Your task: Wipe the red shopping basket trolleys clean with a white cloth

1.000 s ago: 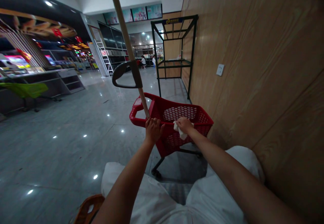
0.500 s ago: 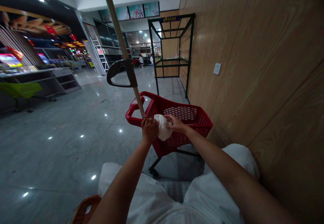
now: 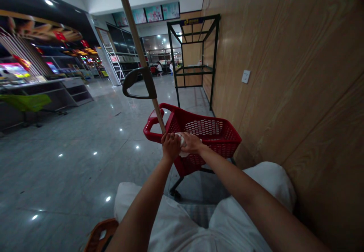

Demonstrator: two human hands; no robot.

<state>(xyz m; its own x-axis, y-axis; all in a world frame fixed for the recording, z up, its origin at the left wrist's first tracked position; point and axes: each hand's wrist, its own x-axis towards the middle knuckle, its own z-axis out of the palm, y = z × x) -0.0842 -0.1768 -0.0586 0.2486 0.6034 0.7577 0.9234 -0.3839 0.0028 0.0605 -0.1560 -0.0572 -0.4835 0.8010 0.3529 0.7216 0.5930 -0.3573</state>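
My left hand (image 3: 171,145) is closed around the lower part of a long wooden pole (image 3: 133,28), which slants up and away to the left. A dark grey looped grip (image 3: 140,84) sits partway up the pole. Right beside it, my right hand (image 3: 191,143) is closed over a crumpled white cloth (image 3: 182,141), pressed up against my left fist. Most of the cloth is hidden under the fingers. Whether the pole runs on inside the cloth cannot be seen. Both hands are in front of a red shopping cart (image 3: 227,130).
A wood-panelled wall (image 3: 273,92) rises close on my right, with a socket (image 3: 246,76). Beyond the cart stands a black metal rack (image 3: 212,62). An orange basket (image 3: 101,233) is by my left leg. A green cart (image 3: 27,102) stands far left on the tiled floor (image 3: 85,176).
My right hand has closed over the white cloth, covering much of it, and moved in against my left hand. The left hand keeps its grip on the pole.
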